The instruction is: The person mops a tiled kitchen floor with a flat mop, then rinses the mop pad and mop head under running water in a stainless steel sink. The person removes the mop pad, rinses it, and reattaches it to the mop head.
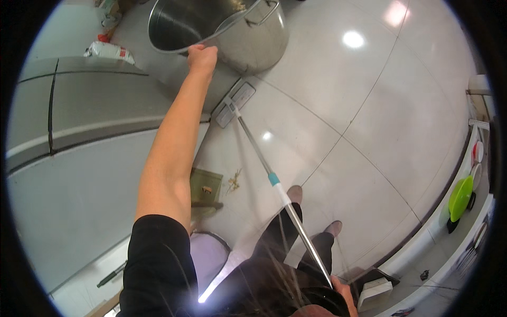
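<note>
My left hand (202, 59) reaches far forward, its fingers closed on the rim of a large stainless steel pot (257, 39), which is tilted with its mouth towards the upper left. At the lower right, my right hand (344, 291) grips the metal pole of a flat mop (304, 233). The pole runs up and to the left, through a teal collar, to a grey flat mop head (236, 105). That head lies on the tiled floor just below the pot, beside the corner of a grey cabinet (103, 95).
A green dustpan-like container (206, 186) stands by the cabinet, with yellowish debris (234, 180) beside it on the floor. A white bag (111, 52) lies at the upper left. Along the right side runs a white ledge holding a lime-green bowl (460, 198) and a white box (374, 294).
</note>
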`<state>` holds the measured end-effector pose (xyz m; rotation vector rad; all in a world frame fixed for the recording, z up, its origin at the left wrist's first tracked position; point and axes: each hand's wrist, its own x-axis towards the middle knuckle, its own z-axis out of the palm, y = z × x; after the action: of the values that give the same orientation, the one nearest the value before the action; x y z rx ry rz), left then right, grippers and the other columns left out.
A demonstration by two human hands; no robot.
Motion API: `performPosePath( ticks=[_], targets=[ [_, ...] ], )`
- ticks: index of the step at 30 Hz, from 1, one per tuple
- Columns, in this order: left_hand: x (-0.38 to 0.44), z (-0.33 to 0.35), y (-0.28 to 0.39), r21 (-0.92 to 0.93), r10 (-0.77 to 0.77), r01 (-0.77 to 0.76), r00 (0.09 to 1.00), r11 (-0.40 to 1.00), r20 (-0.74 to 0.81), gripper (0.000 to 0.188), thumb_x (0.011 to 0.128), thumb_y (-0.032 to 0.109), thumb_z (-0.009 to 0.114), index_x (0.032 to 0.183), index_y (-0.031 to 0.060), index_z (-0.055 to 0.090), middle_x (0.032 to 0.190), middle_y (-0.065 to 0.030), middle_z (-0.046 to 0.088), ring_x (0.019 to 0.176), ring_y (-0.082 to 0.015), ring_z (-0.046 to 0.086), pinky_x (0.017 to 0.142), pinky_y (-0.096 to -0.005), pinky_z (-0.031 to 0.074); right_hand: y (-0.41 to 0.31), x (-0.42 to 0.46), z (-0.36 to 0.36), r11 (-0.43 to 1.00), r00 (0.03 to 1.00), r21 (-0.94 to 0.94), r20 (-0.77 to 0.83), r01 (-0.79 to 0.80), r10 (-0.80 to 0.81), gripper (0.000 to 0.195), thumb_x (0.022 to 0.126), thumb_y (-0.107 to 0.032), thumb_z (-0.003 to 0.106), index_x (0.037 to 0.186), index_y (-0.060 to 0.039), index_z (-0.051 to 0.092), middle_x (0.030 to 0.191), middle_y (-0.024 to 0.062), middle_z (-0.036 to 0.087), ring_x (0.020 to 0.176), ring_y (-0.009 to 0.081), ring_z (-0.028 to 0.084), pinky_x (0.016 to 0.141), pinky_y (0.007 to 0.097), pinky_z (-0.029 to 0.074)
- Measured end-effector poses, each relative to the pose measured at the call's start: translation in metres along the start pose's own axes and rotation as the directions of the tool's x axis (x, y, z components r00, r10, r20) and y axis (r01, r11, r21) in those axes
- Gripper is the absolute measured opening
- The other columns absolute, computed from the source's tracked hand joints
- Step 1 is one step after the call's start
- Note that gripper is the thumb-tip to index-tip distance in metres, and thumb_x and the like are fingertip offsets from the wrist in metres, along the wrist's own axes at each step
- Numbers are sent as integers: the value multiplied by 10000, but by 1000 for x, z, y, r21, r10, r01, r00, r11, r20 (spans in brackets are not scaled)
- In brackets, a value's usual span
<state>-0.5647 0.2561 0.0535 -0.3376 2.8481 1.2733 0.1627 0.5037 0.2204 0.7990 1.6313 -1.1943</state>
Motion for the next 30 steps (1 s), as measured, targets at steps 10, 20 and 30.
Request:
performPosePath(
  ticks=[10,20,30],
  targets=[
    [56,14,55,108,177,-181,983,978,39,340,776,132,634,1101,42,592,1100,-154,663,1042,-307,627,898,-392,492,53,7,28,987,967,-32,-194,159,-162,446,819,-228,717,1232,-95,613,739,206,660,680,391,664,616,457,525],
    [-329,21,-102,439,-543,364,734,821,407,750,843,237,733,1399,-19,299,1383,-252,460,1253,-381,520,1052,-428,447,35,-17,30,988,993,115,-45,-106,112,429,818,-213,746,1209,-101,610,729,192,655,633,363,661,595,428,520],
    [-387,27,-124,-390,-549,919,354,54,757,113,996,114,515,1054,71,428,921,-140,554,802,-311,607,730,-482,555,12,22,-2,856,884,-409,-201,316,-422,506,809,-152,741,1272,-72,554,708,157,641,617,365,640,549,432,517]
  ],
)
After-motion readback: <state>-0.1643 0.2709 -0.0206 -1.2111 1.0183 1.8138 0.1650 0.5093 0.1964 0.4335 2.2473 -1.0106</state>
